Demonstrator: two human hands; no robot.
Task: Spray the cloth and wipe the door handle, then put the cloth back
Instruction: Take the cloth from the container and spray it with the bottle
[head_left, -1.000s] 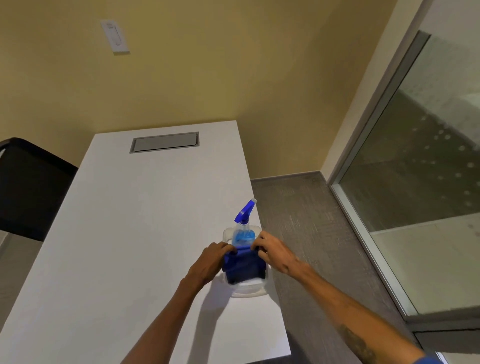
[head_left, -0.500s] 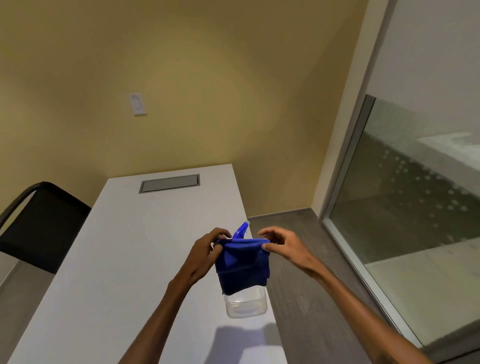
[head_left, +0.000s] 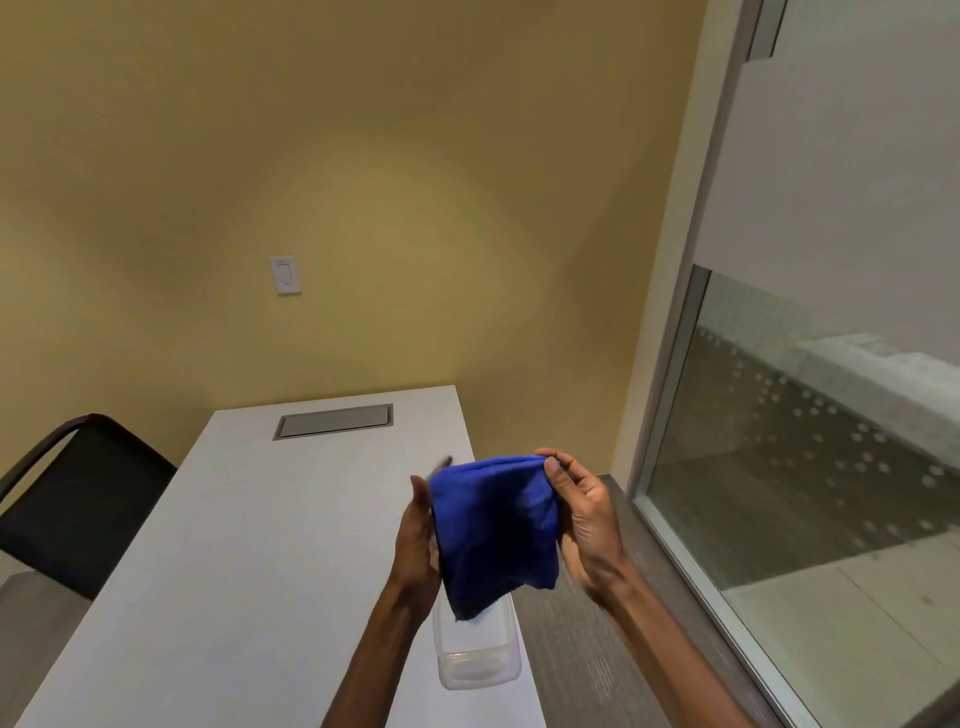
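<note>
I hold a blue cloth (head_left: 493, 530) up in front of me above the table's right edge. My right hand (head_left: 584, 514) pinches its top right corner. At the cloth's left edge is my left hand (head_left: 418, 540), blurred, with its fingers stretched upward along the fabric. Under the cloth stands a clear plastic container (head_left: 478, 662) on the white table (head_left: 234, 571). A pale blue bit of the spray bottle (head_left: 485, 614) shows just below the cloth's lower edge; the rest of the bottle is hidden. No door handle is in view.
A black chair (head_left: 78, 514) stands at the table's left side. A grey cable hatch (head_left: 333, 421) is set in the table's far end. A glass wall with a metal frame (head_left: 670, 415) runs along the right, with grey carpet (head_left: 582, 649) between it and the table.
Both hands lifted the cloth out of the container and raised it higher. The view tilted up, and the cloth now hides the spray bottle's nozzle.
</note>
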